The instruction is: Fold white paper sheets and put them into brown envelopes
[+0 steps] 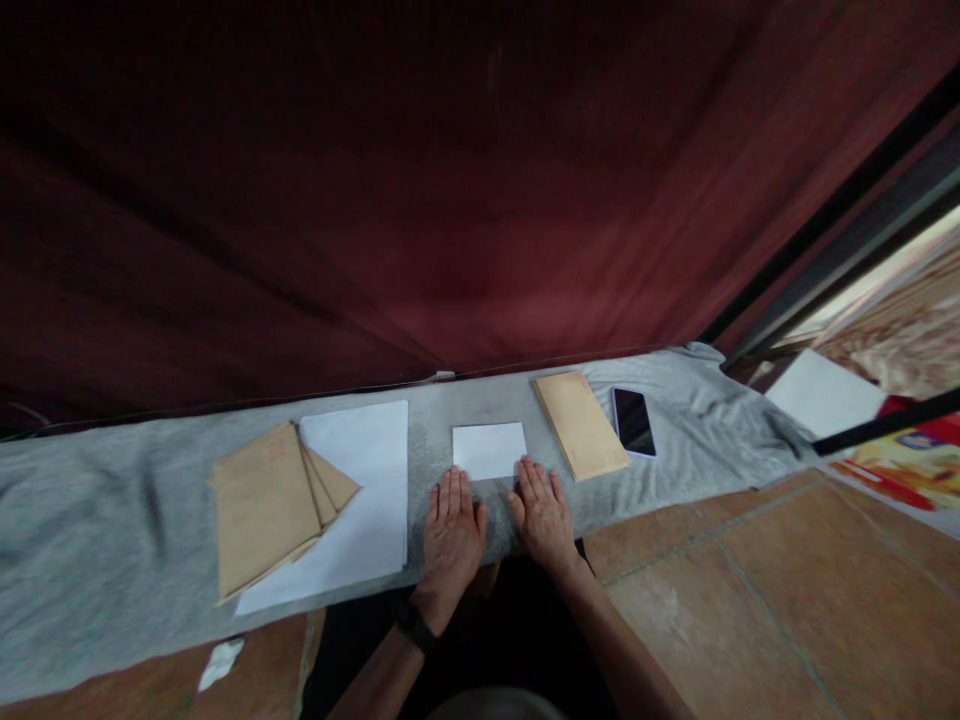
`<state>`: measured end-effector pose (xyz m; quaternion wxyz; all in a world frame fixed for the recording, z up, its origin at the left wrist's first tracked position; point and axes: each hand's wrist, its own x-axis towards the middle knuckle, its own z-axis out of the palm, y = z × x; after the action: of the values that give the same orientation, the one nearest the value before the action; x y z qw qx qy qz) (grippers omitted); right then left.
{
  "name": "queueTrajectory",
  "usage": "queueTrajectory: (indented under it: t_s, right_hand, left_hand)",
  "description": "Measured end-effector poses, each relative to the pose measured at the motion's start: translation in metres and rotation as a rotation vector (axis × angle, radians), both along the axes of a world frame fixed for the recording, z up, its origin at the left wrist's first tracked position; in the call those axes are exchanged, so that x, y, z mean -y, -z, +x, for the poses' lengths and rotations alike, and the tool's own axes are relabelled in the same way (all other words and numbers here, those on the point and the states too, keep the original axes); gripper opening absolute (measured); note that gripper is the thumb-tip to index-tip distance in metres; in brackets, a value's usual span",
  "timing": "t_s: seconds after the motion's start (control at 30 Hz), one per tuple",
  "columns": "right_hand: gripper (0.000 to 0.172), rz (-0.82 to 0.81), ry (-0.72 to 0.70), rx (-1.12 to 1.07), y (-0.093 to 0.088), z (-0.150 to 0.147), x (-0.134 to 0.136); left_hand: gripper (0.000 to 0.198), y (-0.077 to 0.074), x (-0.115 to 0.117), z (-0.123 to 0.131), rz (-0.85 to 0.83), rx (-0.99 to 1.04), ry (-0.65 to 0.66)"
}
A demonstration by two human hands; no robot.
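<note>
A small folded white paper [489, 448] lies on the grey cloth [112, 520] in front of me. My left hand [451, 530] rests flat on the cloth, fingers stretched out, its fingertips at the paper's near left edge. My right hand [541, 512] lies flat beside it, fingertips touching the paper's near right corner. Neither hand holds anything. A dark band sits on my left wrist.
Left of the hands lies a stack of brown envelopes [264, 505] on white sheets [367, 500]. To the right lie a brown envelope [581, 423] and a phone [634, 421]. A dark red curtain [375, 200] hangs behind. A tiled floor [750, 600] and a crumpled paper scrap [220, 662] lie below.
</note>
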<state>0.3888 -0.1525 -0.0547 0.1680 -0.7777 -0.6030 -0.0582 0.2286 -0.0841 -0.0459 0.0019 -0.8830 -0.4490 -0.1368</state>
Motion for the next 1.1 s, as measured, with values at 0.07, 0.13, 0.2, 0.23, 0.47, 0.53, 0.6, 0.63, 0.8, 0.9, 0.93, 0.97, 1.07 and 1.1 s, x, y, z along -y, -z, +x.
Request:
queueTrajectory:
  t_s: [0.07, 0.13, 0.2, 0.23, 0.47, 0.53, 0.6, 0.63, 0.8, 0.9, 0.93, 0.97, 1.07, 1.1]
  right_hand:
    - [0.053, 0.029, -0.003, 0.011, 0.002, 0.000, 0.000]
    - [0.053, 0.050, 0.001, 0.006, 0.003, -0.001, 0.000]
    - [0.052, 0.060, 0.005, -0.002, 0.003, -0.002, 0.000]
    - [0.052, 0.058, 0.004, -0.007, 0.003, -0.002, 0.000]
    - [0.050, 0.014, 0.006, -0.133, -0.011, 0.006, -0.010]
    - [0.050, -0.004, -0.009, -0.191, -0.019, 0.006, -0.022]
    - [0.051, -0.026, -0.057, -0.231, -0.025, 0.004, -0.038]
    - [0.051, -0.040, -0.082, -0.243, -0.027, 0.002, -0.046]
    - [0.050, -0.103, -0.162, -0.244, -0.025, -0.004, -0.069]
    - [0.050, -0.114, -0.149, -0.221, -0.021, -0.004, -0.072]
    - [0.050, -0.115, -0.140, -0.213, -0.020, -0.003, -0.073]
    - [0.050, -0.115, -0.127, -0.205, -0.019, -0.003, -0.074]
    - [0.050, -0.113, -0.086, -0.186, -0.017, -0.001, -0.079]
    - [0.050, -0.111, -0.075, -0.179, -0.015, -0.001, -0.081]
  left_hand:
    - [0.056, -0.002, -0.004, 0.000, 0.012, 0.007, 0.008]
    - [0.055, -0.005, -0.009, 0.004, 0.012, 0.015, 0.035]
    - [0.054, -0.008, -0.017, 0.012, -0.002, 0.019, 0.086]
    - [0.054, -0.008, -0.021, 0.017, -0.013, 0.017, 0.112]
    - [0.054, 0.003, -0.045, 0.036, -0.082, -0.023, 0.169]
    - [0.054, 0.007, -0.047, 0.035, -0.072, -0.030, 0.177]
    - [0.054, 0.007, -0.048, 0.033, -0.064, -0.043, 0.201]
    - [0.054, 0.006, -0.049, 0.033, -0.065, -0.053, 0.215]
    - [0.054, -0.003, -0.055, 0.032, -0.091, -0.110, 0.170]
    - [0.054, -0.008, -0.059, 0.036, -0.093, -0.145, 0.146]
    - [0.054, -0.009, -0.060, 0.038, -0.093, -0.157, 0.143]
    - [0.054, -0.009, -0.061, 0.040, -0.092, -0.166, 0.134]
    - [0.054, -0.010, -0.063, 0.045, -0.092, -0.174, 0.097]
    - [0.054, -0.010, -0.064, 0.046, -0.090, -0.170, 0.079]
